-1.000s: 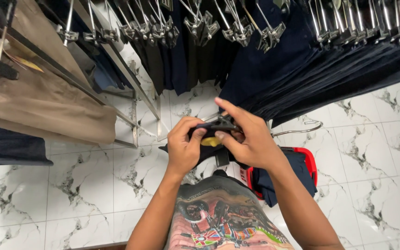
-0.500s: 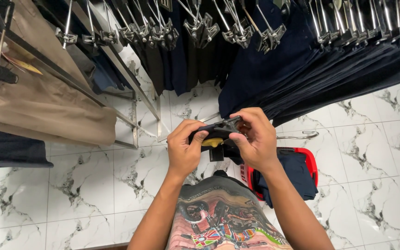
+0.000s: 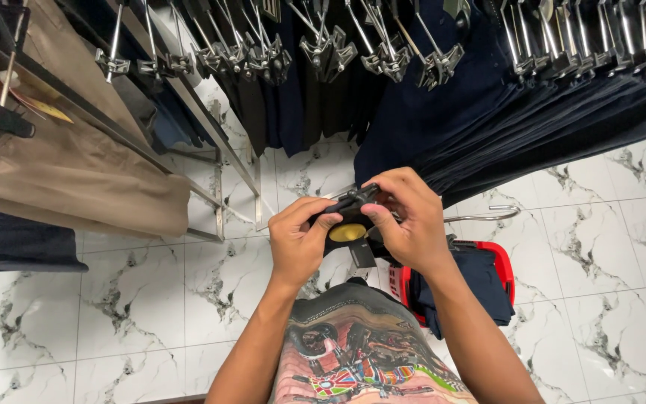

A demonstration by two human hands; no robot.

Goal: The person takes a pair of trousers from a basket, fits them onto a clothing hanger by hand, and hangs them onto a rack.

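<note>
— Covering the whole bottom of the view, what is that?

— White marble-patterned floor tiles [image 3: 114,299]. Above them, from ten to two o'clock, metal clothing rails [image 3: 188,97] carry rows of clip hangers [image 3: 323,49]. Dark navy trousers [image 3: 487,127] hang at one o'clock, tan trousers [image 3: 69,172] at nine o'clock.

— And on the floor itself?

— A red basket [image 3: 504,273] at four o'clock of the hands, with a folded navy garment [image 3: 480,288] in it. A bare wire hanger [image 3: 487,217] lies just above it.

— Where are the hands?

— Both near the centre. The left hand [image 3: 298,243] curls its fingers around the left end of a dark garment waistband [image 3: 345,206], thumb pressing on top. The right hand [image 3: 413,224] pinches the same waistband from the right, fingers bent over it.

— Anything smaller?

— A yellow oval tag [image 3: 348,233] sits between the two hands, just under the waistband, and a small dark label [image 3: 363,254] dangles at six o'clock of it. A printed shirt [image 3: 360,352] fills the lower middle.
</note>
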